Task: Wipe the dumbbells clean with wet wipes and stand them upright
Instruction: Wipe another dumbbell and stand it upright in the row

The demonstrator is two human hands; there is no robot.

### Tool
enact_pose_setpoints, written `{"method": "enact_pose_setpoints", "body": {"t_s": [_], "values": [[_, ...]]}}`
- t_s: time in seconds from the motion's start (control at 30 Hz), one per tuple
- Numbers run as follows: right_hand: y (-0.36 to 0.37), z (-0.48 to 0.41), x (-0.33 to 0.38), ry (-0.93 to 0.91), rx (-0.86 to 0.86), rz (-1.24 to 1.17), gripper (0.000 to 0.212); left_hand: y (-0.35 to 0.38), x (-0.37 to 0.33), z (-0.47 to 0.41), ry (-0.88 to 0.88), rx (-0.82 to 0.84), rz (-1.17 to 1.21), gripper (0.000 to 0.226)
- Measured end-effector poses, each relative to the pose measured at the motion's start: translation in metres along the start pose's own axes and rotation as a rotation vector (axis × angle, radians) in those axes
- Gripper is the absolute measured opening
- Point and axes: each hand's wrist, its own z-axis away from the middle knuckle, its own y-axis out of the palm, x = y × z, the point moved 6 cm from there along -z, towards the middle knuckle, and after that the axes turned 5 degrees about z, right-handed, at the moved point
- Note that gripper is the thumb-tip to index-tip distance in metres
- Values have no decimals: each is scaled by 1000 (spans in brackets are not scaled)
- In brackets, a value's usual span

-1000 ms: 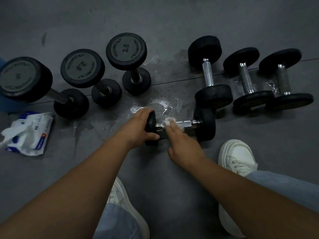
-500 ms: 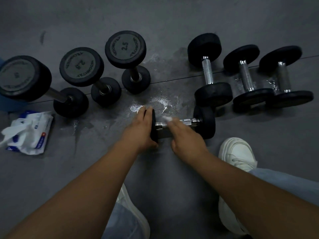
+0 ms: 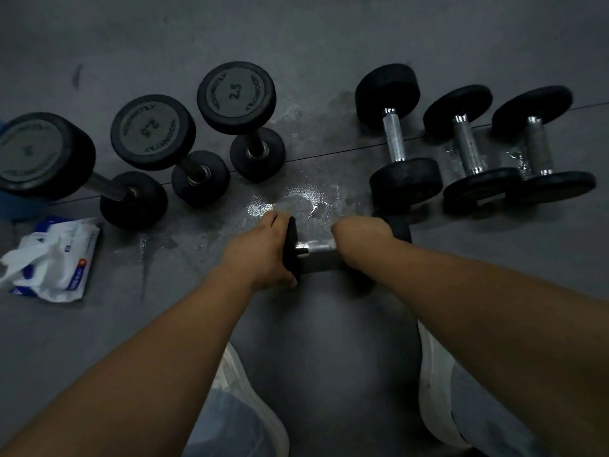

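A small dumbbell [image 3: 314, 255] lies sideways on the floor in front of me, its chrome handle showing between my hands. My left hand [image 3: 260, 252] grips its left black head. My right hand [image 3: 362, 235] is closed over the right end of the handle, against the right head [image 3: 401, 229]; the wet wipe seen earlier is hidden under it. Three dumbbells stand upright at the left: a large one [image 3: 43, 156] and two marked 2.5 [image 3: 153, 131] [image 3: 236, 97]. Three more lie flat at the right [image 3: 395, 140] [image 3: 468, 146] [image 3: 540, 143].
An opened pack of wet wipes [image 3: 56, 258] lies on the floor at the far left. A wet patch [image 3: 296, 199] shines on the grey floor just beyond my hands. My white shoes [image 3: 250, 397] [image 3: 435, 390] are planted below the dumbbell.
My right hand has slid right along the handle to the right head, and the white wipe no longer shows. My left hand stays on the left head.
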Motion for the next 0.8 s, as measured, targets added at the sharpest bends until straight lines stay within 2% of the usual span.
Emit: {"method": "enact_pose_setpoints", "body": {"t_s": [0.1, 0.17, 0.27, 0.33, 0.37, 0.43, 0.53, 0.63, 0.73, 0.8], "values": [[11, 10, 3, -101, 135, 61, 39, 8, 3, 1, 4, 200, 56, 114], [19, 15, 3, -110, 100, 48, 35, 13, 3, 3, 5, 257, 99, 117], [21, 27, 4, -44, -90, -73, 23, 9, 5, 11, 10, 188, 251, 119], [27, 38, 7, -1, -194, -169, 30, 4, 5, 15, 47, 93, 302, 111], [33, 42, 11, 7, -206, -219, 39, 5, 3, 17, 69, 72, 284, 109], [44, 49, 19, 3, -223, -315, 55, 15, -3, 19, 58, 79, 186, 121], [47, 59, 25, -28, -304, -387, 64, 25, -11, 23, -36, 70, -6, 140], [45, 63, 19, -65, -410, -384, 55, 24, -16, 23, -64, 24, -94, 135], [43, 57, 4, 16, -467, -490, 39, 22, -13, 15, -75, 11, -101, 133], [34, 50, 12, -44, -470, -473, 34, 21, -11, 10, -79, 32, -107, 134]]}}
